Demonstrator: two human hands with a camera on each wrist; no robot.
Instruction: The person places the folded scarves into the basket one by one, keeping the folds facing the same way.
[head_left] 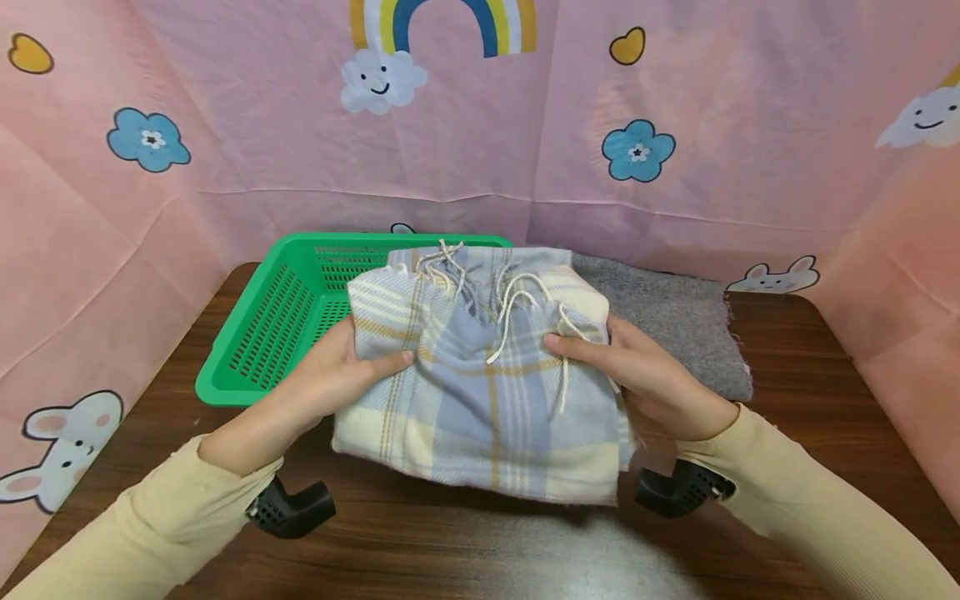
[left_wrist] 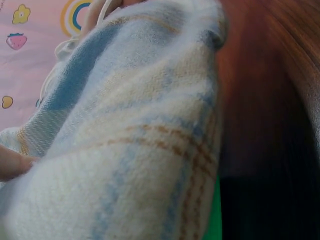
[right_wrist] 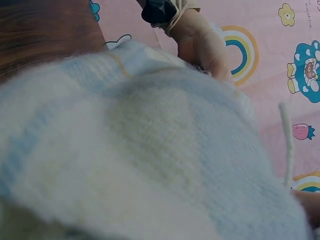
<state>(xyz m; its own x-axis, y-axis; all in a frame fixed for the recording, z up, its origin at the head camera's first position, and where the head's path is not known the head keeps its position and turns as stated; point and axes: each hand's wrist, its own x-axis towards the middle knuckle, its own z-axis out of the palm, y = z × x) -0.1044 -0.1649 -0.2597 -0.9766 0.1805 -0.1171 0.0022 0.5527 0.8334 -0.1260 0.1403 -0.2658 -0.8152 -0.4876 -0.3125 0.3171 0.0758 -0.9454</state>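
Note:
A folded plaid scarf (head_left: 480,417) in pale blue, cream and tan, with loose fringe strands along its top, is held up over the table between both hands. My left hand (head_left: 333,371) grips its left side, the thumb lying across the front and the other fingers hidden behind the cloth. On the opposite side my right hand (head_left: 652,371) grips it the same way, thumb near the fringe. Close up, the scarf (left_wrist: 140,130) fills much of the left wrist view. In the right wrist view, the scarf (right_wrist: 150,150) hides most of the scene.
A green plastic basket (head_left: 225,375) with slotted walls stands behind the scarf at left. Grey cloth (head_left: 675,325) with a frayed edge lies at the back right of the dark wooden table (head_left: 480,550). A pink printed fabric backdrop (head_left: 480,167) encloses the back and sides.

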